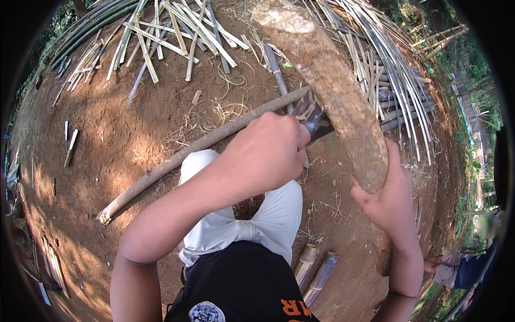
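My left hand (271, 147) is closed round the handle of a broad-bladed knife (320, 122). Its grey metal collar and part of a dark blade show beyond the fist; the rest of the blade is hidden by the wood. A thick, rough piece of wood (343, 96) slants from the top of the view down to my right side, with a pale cut patch at its far end. My right hand (389, 190) grips this wood near its lower end, thumb on the left side and fingers on the right.
A long pole (198, 146) lies slantwise on the brown soil before my knees. Split bamboo strips (177, 32) are strewn ahead, with more strips (399, 102) piled at the right. Bamboo pieces (322, 276) lie by my right hip. Another person (456, 268) is at the right edge.
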Motion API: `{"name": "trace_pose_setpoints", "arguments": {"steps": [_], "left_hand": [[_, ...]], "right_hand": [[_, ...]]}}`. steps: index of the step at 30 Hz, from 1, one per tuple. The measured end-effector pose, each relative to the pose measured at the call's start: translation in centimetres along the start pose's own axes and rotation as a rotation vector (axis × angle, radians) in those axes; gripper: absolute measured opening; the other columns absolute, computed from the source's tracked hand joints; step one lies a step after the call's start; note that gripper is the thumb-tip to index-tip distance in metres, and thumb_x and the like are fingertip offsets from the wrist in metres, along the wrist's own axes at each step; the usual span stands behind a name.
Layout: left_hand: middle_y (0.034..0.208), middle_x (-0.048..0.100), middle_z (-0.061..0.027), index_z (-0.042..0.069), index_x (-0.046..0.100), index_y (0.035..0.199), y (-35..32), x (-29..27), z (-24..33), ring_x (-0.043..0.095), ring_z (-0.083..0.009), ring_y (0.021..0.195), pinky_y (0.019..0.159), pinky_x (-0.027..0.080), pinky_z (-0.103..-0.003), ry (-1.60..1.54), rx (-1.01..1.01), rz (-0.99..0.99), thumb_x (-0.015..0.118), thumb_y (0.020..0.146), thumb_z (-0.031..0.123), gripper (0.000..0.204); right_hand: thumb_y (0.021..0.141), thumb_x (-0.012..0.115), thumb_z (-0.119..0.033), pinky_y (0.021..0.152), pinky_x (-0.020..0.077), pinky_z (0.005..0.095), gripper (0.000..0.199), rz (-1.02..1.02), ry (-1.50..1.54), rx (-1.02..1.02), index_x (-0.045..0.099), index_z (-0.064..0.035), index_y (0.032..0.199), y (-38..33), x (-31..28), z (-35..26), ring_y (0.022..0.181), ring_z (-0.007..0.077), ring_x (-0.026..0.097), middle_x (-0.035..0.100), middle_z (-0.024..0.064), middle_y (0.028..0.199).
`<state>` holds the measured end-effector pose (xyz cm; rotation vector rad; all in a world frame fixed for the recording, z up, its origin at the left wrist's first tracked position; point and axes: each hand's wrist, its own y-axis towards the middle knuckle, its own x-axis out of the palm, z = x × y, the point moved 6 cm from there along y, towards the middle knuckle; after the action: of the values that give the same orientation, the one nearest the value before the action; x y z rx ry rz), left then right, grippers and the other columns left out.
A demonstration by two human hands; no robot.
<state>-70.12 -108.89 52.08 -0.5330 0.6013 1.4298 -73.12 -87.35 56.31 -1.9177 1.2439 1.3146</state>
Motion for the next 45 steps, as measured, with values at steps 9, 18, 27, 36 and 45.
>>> {"name": "trace_pose_setpoints", "arguments": {"steps": [9, 18, 27, 36, 45], "left_hand": [[0.061, 0.058, -0.0243, -0.002, 0.056, 0.072, 0.9, 0.2, 0.5, 0.065, -0.0428, 0.063, 0.063, 0.053, -0.046, 0.046, 0.003, 0.035, 0.066, 0.081, 0.009, 0.018], [0.06, 0.058, -0.025, -0.005, 0.052, 0.071, -0.6, 1.8, -0.2, 0.062, -0.045, 0.06, 0.06, 0.051, -0.046, 0.086, -0.008, 0.132, 0.068, 0.081, 0.008, 0.023], [0.079, 0.068, -0.0297, -0.009, 0.066, 0.086, -0.2, 2.3, 1.1, 0.07, -0.0469, 0.081, 0.078, 0.057, -0.051, 0.048, -0.084, -0.042, 0.067, 0.082, 0.008, 0.017], [0.079, 0.068, -0.0316, -0.009, 0.065, 0.085, -0.9, 3.9, -0.6, 0.069, -0.0479, 0.081, 0.077, 0.057, -0.053, 0.035, -0.107, 0.036, 0.067, 0.083, 0.011, 0.021], [0.076, 0.068, -0.0302, -0.007, 0.064, 0.087, -0.7, 3.1, -0.8, 0.07, -0.0476, 0.078, 0.077, 0.057, -0.054, 0.055, -0.084, 0.056, 0.067, 0.084, 0.015, 0.022]], "right_hand": [[0.078, 0.08, -0.007, 0.089, 0.0559, 0.039, 0.069, 0.247, -0.75, -0.377, 0.05, 0.001, 0.139, -1.8, -8.5, -3.2, 0.1, 0.0337, 0.072, 0.069, 0.0243, 0.117], [0.076, 0.079, -0.006, 0.087, 0.0564, 0.0443, 0.078, 0.069, -0.304, -0.011, 0.041, 0.0015, 0.144, -1.7, 0.7, -1.7, 0.102, 0.0454, 0.07, 0.069, 0.0277, 0.112], [0.077, 0.08, -0.005, 0.088, 0.0587, 0.0439, 0.076, 0.477, -0.381, -0.324, 0.043, 0.0014, 0.143, -1.8, -8.1, -3.4, 0.104, 0.0369, 0.072, 0.07, 0.0243, 0.112], [0.075, 0.081, -0.015, 0.082, 0.0569, 0.0509, 0.085, 0.071, -0.354, 0.042, 0.037, 0.0005, 0.147, -4.0, 2.2, -1.6, 0.094, 0.047, 0.069, 0.068, 0.0295, 0.109], [0.076, 0.083, -0.015, 0.09, 0.0556, 0.0397, 0.071, 0.448, -0.046, -0.062, 0.05, 0.0009, 0.138, -0.5, -6.1, -0.7, 0.105, 0.033, 0.072, 0.069, 0.0239, 0.115]]}}
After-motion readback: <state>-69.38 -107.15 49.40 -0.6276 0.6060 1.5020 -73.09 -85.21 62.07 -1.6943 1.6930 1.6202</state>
